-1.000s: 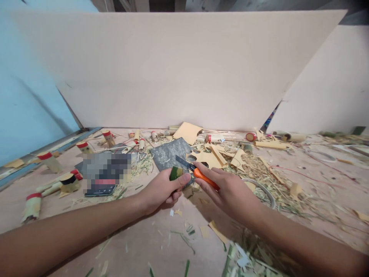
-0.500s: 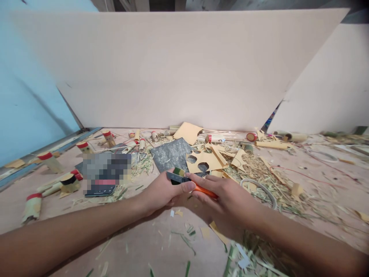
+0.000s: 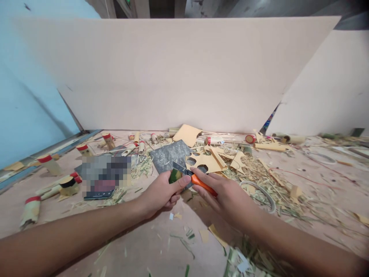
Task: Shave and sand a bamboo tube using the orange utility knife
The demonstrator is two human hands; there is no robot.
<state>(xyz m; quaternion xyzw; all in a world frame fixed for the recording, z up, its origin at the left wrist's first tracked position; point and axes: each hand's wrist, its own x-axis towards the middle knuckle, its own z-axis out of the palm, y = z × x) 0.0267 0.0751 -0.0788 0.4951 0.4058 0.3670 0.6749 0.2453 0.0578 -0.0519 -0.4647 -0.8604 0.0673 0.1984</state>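
In the head view my left hand is closed around a short piece of green bamboo, its green skin partly showing above the thumb. My right hand grips the orange handle of a utility knife. The knife's dark blade points up and left, lying close over the bamboo by my left thumb. Whether the edge touches the bamboo I cannot tell. Just beyond both hands lie a dark grey sheet and a tan sheet with round holes.
Bamboo shavings cover the surface to the right, beside a roll of tape. On the left stand bamboo tubes with red ends and a phone, its screen blurred out. A large pale board leans at the back.
The knife blade has swung from lying nearly level across the bamboo to a steeper angle, uncovering more of the green piece. Both hands stay close together; the view has tilted slightly.
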